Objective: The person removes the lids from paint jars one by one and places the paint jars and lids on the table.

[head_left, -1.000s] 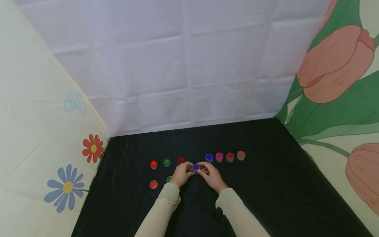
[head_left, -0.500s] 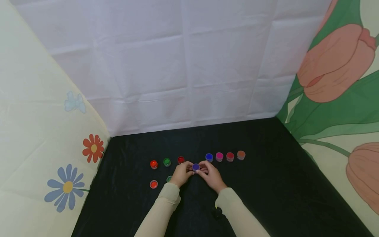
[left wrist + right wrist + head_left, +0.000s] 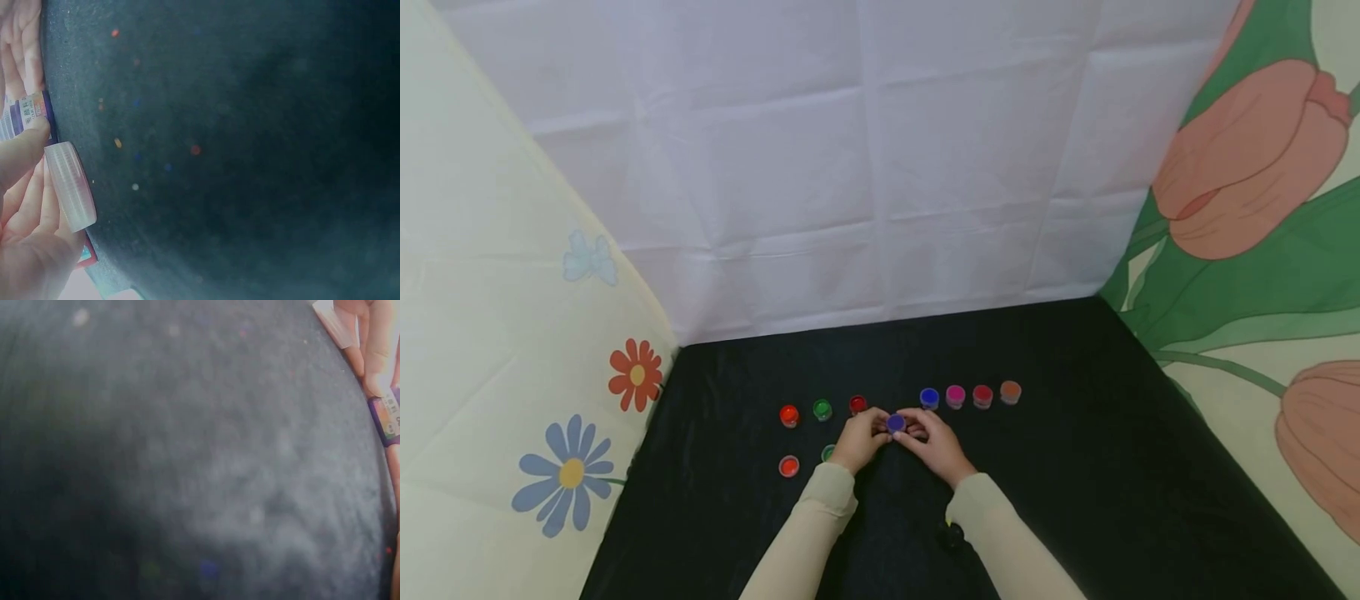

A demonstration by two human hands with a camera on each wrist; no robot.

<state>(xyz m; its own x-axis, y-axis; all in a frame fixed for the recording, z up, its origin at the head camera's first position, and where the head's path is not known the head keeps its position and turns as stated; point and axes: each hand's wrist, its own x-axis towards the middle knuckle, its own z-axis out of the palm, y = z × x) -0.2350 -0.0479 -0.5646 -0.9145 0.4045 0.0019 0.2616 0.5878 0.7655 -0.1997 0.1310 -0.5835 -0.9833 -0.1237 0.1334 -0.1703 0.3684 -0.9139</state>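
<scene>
Little purple pot [image 3: 896,423], pinched by the left hand [image 3: 861,440] on one side and the right hand [image 3: 938,447] on the other. On or just above the black desk [image 3: 1075,467], hard to tell which. Just past the left hand, a dark red pot [image 3: 858,403]; farther left, a green pot [image 3: 822,409] and a bright orange pot [image 3: 788,416]. Past the right hand, a blue pot [image 3: 929,398], then pink pot [image 3: 956,397], red pot [image 3: 982,397] and brown pot [image 3: 1011,392], going right.
</scene>
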